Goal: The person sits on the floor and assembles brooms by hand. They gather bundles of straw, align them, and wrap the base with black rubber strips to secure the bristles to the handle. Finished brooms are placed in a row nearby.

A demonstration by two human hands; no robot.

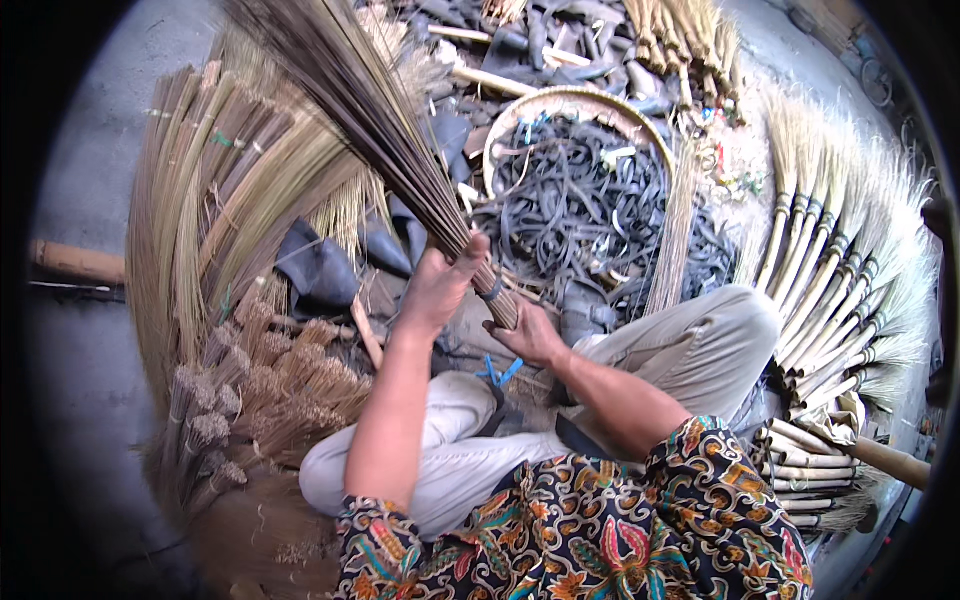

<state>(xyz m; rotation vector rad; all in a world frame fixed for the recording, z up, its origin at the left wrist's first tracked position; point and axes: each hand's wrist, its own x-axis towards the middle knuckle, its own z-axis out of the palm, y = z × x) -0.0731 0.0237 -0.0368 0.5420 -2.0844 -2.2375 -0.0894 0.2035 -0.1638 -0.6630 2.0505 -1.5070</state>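
Note:
A long bundle of broom grass point(395, 150) slants from the top left down to my lap, its stalk ends toward me. My left hand point(440, 285) is wrapped round the stalks, thumb lying along them. Lower down, my right hand point(530, 335) grips the bundle close to its cut end. Between the two hands a dark band point(490, 291) circles the stalks. A blue strip point(502, 371) lies below my hands, between my knees.
A round woven basket point(490, 150) holds tangled black rubber strips point(575, 205). Grass bundles point(190, 190) lie at left, above tied stalk bundles point(270, 380). Finished brooms point(825, 260) fan out at right, near bamboo handles point(805, 470). Black rubber scraps point(320, 268) litter the floor.

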